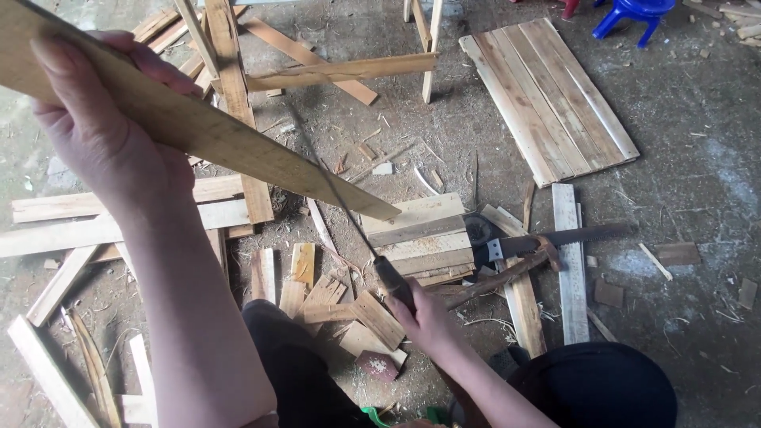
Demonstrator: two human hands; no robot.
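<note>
Plank slants across upper left, clasped by left hand; right hand grips handsaw whose blade meets its edge.

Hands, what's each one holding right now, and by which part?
The left hand grips a long wooden plank near its upper end. The right hand holds a thin-bladed saw by its dark handle.

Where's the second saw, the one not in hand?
Head view, right of centre: the spare saw lies on the floor across a pale plank, just right of the stacked boards and beyond the right hand.
</note>
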